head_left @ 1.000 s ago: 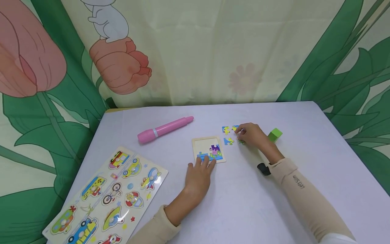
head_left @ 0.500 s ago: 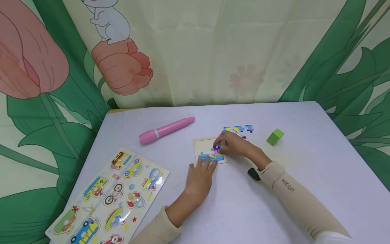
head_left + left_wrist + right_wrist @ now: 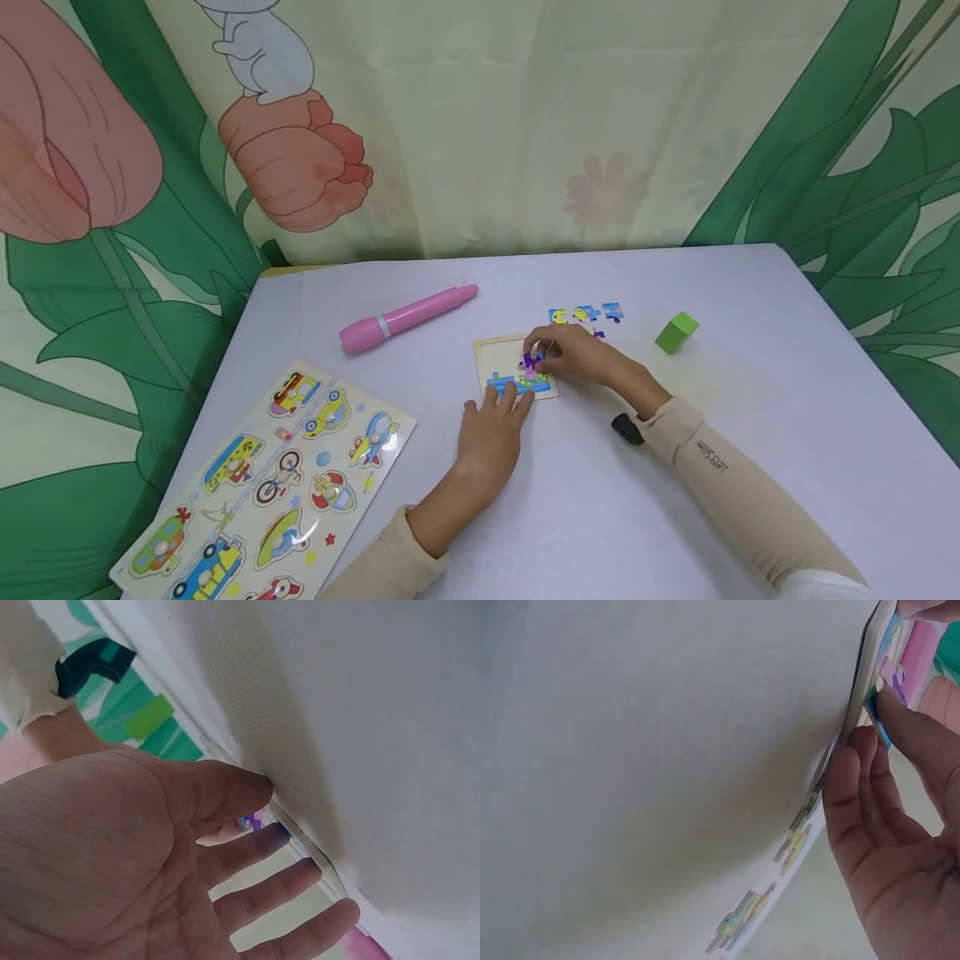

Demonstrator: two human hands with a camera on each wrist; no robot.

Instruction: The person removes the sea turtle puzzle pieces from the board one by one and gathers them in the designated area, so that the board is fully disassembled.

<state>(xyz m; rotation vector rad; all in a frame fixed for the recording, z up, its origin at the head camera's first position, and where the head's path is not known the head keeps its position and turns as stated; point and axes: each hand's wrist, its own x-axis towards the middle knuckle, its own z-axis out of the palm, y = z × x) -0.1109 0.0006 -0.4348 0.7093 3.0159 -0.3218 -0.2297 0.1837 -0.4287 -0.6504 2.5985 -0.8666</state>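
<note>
A small square wooden puzzle tray (image 3: 477, 364) lies mid-table, with blue, green and purple jigsaw pieces (image 3: 498, 384) fitted along its front and right. My left hand (image 3: 489, 446) rests at the tray's front edge, fingers spread and nearly straight; the left wrist view shows the fingertips along its rim. Over the tray's right side, my right hand (image 3: 576, 353) pinches a jigsaw piece (image 3: 877, 720) between thumb and fingers. In the right wrist view this piece stands tilted, its blue edge showing, right at the rim. The right fingers partly cover it in the head view.
Loose jigsaw pieces (image 3: 612, 312) lie behind the right hand. A green block (image 3: 677, 332) stands farther right. Back left lies a pink pen-shaped thing (image 3: 408, 318). A large vehicle knob-puzzle board (image 3: 300, 467) covers the front left of the white table (image 3: 600, 517).
My right hand has moved left from the loose pieces to the tray, bringing a jigsaw piece, and has hovered there for the last half second. The left hand has stayed put.
</note>
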